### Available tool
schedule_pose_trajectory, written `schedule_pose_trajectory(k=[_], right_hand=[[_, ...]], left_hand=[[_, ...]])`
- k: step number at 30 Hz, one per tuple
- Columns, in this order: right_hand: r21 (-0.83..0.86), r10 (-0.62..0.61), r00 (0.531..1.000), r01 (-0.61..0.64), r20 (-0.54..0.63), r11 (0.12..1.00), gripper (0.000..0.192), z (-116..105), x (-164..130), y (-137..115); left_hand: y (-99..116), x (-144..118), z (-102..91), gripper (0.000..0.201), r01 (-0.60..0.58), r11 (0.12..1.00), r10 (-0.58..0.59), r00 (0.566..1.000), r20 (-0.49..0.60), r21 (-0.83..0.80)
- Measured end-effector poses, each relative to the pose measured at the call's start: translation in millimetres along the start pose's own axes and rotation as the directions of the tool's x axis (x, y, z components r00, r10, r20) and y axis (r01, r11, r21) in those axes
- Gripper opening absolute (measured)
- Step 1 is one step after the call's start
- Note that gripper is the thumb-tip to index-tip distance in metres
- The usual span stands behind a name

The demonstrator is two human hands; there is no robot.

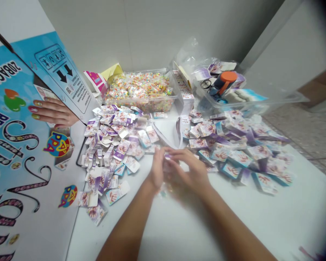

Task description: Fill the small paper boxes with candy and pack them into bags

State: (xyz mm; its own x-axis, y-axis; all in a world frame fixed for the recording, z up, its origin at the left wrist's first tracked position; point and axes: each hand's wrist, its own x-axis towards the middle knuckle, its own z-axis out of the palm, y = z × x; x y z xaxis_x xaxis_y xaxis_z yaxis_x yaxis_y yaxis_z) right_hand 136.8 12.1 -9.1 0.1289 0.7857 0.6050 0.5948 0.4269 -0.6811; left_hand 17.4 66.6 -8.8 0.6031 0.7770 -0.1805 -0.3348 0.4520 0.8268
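Small purple-and-white cardboard box point(167, 157), blurred by motion, sits between the person's two hands above the near middle of a smooth white tabletop point(296, 217). The left hand point(157, 168) is closed along its left side, fingers together, and the right hand point(188, 165) curls in from the other side, its thumb and fingertips closed on the top. The box is clamped between them, though the blur hides exactly where each finger presses. Just below the hands lies a smeared patch of small multicoloured pieces point(164, 192), too indistinct to name.

To the left spreads a loose heap of small purple, blue and white printed boxes point(123, 148), several with flaps open. On the right lies another pile of similar printed boxes point(240, 158). Behind the left heap stands a clear plastic bin point(175, 95) full of small transparent packets with colourful contents. Farther right, a second clear, shallow plastic tub point(279, 99) holds a dark cylinder with an orange end point(228, 77). A large blue-and-white printed carton point(40, 159) stands along the left edge.
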Motion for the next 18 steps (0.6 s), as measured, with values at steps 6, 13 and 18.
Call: schedule_pose_trajectory(k=[6,13,18], right_hand=[[0.089,0.13,0.954,-0.109,-0.272,0.99,0.028,14.7,-6.8,0.2],[-0.051,-0.014,0.996,0.01,-0.092,0.999,0.017,8.2,-1.1,-5.0],[-0.039,-0.024,0.994,0.02,-0.109,0.999,0.023,8.8,-1.9,-8.7]], left_hand=[[4.4,1.2,-3.9,0.032,0.02,1.0,-0.02,1.0,0.013,-0.02],[-0.3,6.1,-14.6,0.028,0.029,1.0,-0.029,0.999,0.04,0.0],[-0.1,4.1,-10.7,0.031,0.057,0.998,-0.057,0.998,0.026,-0.01]])
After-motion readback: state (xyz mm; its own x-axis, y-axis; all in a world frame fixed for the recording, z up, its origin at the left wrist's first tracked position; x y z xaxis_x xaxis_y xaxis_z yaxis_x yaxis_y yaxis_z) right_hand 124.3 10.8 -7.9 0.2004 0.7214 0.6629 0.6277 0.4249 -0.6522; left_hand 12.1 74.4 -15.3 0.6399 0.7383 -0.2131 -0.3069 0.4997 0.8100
